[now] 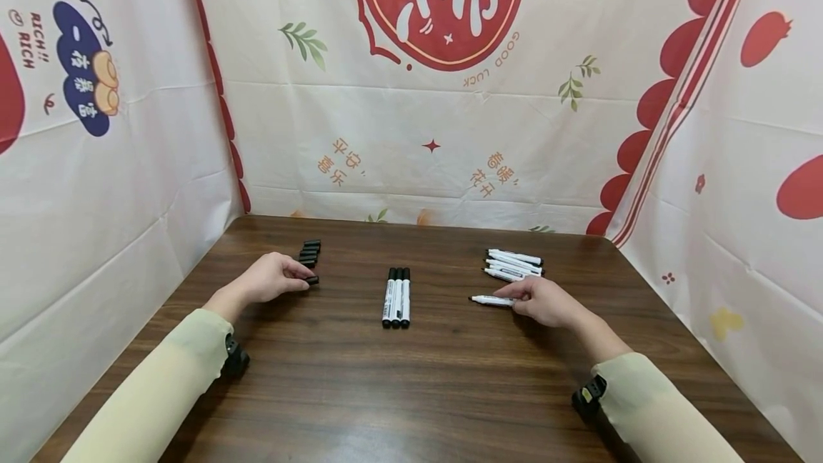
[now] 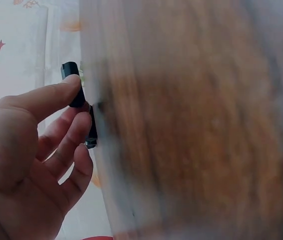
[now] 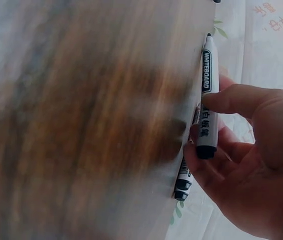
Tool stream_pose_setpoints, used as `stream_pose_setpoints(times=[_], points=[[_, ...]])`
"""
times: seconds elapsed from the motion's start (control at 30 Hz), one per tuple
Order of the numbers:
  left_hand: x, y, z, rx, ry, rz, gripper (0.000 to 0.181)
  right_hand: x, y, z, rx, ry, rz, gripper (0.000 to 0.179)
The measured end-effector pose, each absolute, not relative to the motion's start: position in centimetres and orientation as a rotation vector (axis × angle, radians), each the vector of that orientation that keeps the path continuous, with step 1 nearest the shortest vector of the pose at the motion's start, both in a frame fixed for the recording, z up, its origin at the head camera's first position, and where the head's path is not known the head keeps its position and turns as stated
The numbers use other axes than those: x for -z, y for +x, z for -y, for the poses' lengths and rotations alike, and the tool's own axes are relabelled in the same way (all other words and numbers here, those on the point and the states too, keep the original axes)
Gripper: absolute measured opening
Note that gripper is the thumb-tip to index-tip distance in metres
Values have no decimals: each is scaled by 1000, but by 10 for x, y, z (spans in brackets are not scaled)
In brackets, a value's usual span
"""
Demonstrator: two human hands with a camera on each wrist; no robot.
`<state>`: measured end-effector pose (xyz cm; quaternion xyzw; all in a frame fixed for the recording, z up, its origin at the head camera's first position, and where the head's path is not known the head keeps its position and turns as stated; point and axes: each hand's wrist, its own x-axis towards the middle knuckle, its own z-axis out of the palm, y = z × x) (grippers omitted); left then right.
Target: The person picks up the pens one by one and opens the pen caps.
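Of the two hands, the left hand [image 1: 273, 279] pinches a black cap [image 1: 313, 280], with a row of black caps [image 1: 310, 251] just beyond it. The right hand [image 1: 545, 301] pinches an uncapped white marker [image 1: 491, 300], its tip pointing toward the left hand; more white markers [image 1: 514, 261] lie just beyond. Between the hands, three capped markers [image 1: 396, 299] lie side by side on the brown bench [image 1: 386, 399]. Printed cloth [image 1: 398, 116] hangs beyond both hands.

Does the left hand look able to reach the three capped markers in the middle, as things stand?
Probably yes: I see nothing standing between the left hand and the capped markers. It pinches a black cap, though, so it would likely need to release that first.
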<state>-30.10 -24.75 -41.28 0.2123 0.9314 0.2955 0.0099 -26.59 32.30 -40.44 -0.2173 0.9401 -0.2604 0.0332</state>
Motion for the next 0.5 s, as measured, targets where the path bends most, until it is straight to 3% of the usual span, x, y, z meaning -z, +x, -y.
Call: stream_pose_setpoints(times=[0.5], points=[[414,-305,255,-811,631,-2945,22,403,-265,-324,731,-590,-2972,33]])
